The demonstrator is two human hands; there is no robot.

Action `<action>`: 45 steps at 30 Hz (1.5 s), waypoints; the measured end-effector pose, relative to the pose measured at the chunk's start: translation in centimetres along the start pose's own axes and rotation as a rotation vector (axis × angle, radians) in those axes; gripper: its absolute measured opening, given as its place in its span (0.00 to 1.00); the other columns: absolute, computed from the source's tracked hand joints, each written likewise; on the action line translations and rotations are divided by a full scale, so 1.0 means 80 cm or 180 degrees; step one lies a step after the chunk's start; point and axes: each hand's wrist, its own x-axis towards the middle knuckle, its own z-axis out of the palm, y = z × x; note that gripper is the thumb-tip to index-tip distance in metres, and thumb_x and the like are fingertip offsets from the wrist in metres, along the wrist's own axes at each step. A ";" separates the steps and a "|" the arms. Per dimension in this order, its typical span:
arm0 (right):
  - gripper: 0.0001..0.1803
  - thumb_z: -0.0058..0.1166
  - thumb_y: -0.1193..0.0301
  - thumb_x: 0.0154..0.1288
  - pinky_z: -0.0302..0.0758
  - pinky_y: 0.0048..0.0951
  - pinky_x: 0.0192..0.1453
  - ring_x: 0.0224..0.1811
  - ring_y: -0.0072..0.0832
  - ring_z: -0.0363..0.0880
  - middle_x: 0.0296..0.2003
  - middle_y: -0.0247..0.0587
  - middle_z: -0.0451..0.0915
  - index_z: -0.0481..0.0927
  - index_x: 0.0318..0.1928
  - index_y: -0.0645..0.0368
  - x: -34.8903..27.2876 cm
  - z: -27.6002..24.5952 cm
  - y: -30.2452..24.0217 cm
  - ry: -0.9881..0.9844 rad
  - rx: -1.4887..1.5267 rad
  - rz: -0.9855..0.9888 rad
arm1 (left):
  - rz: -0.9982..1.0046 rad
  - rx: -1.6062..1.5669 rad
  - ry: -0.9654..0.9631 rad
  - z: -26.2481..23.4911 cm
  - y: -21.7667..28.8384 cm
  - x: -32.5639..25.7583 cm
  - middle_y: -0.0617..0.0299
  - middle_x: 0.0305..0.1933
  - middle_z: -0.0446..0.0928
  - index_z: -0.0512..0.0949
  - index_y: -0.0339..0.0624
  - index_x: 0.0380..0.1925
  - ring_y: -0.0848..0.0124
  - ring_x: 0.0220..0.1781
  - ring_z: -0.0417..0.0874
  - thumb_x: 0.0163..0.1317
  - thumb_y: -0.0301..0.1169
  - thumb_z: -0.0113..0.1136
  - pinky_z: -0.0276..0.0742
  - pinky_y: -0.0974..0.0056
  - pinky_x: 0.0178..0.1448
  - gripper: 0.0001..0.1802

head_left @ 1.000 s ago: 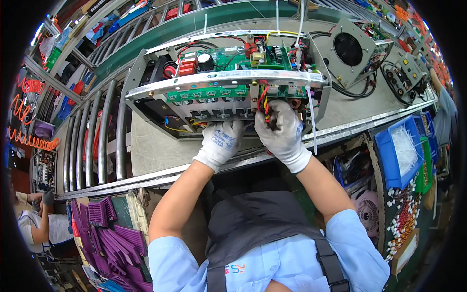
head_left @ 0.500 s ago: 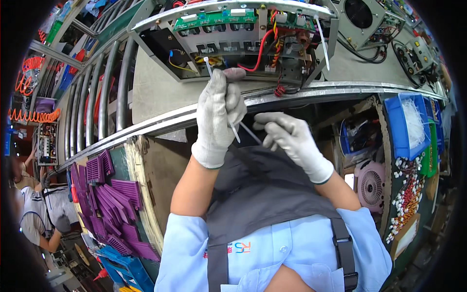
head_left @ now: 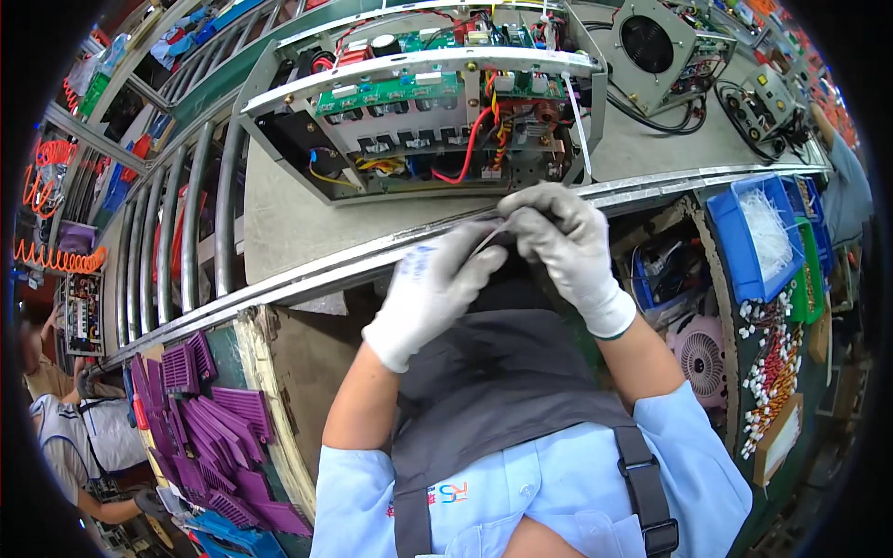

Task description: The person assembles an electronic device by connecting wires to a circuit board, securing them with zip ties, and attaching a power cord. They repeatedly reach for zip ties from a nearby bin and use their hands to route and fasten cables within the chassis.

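Observation:
In front of my apron, at the bench edge, both hands in white gloves with grey fingertips have come close together. A thin white cable tie (head_left: pixel 490 238) runs between their fingers. My left hand (head_left: pixel 431 293), a little blurred, is closed on its lower part. My right hand (head_left: pixel 567 249) pinches the other end; the fingers cover most of the tie. Just beyond them stands an open metal chassis (head_left: pixel 391 86) with a green circuit board (head_left: pixel 395 96), a red wire (head_left: pixel 467 153) and twisted yellow wires. A second cable tie (head_left: pixel 579 126) hangs from its right front rail.
Metal rollers (head_left: pixel 191 219) lie left of the bench. Purple plastic parts (head_left: pixel 219 428) are piled at lower left. To the right are a blue bin (head_left: pixel 758 237) of white ties, small wired connectors (head_left: pixel 763 381) and a pink fan (head_left: pixel 699 361). Another unit (head_left: pixel 651 51) stands farther back.
My left hand has tilted over from upright and moved down. My right hand has moved up to meet it, and both now hold the tie. The view has shifted a little.

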 end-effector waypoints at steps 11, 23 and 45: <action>0.12 0.50 0.72 0.71 0.69 0.16 0.28 0.27 0.13 0.74 0.36 0.35 0.81 0.78 0.50 0.66 0.023 -0.009 0.004 0.0785 -0.0428 -0.0185 | 0.0068 0.0228 0.1095 -0.052 -0.006 0.029 0.53 0.29 0.81 0.80 0.37 0.43 0.67 0.29 0.83 0.62 0.27 0.58 0.77 0.65 0.36 0.10; 0.10 0.55 0.75 0.67 0.75 0.18 0.32 0.31 0.18 0.81 0.32 0.36 0.82 0.79 0.47 0.67 0.075 -0.006 -0.008 0.0528 -0.1159 -0.0439 | 0.0670 0.1196 0.1133 -0.047 0.026 0.085 0.51 0.35 0.82 0.79 0.42 0.43 0.53 0.38 0.84 0.62 0.29 0.58 0.79 0.58 0.40 0.10; 0.16 0.62 0.74 0.62 0.82 0.27 0.44 0.41 0.28 0.84 0.40 0.44 0.83 0.77 0.49 0.67 0.064 -0.036 -0.017 -0.0010 0.1312 0.0434 | 0.0685 -0.0166 0.0235 -0.034 0.015 0.084 0.69 0.28 0.74 0.75 0.35 0.33 0.83 0.33 0.70 0.62 0.23 0.58 0.69 0.75 0.39 0.02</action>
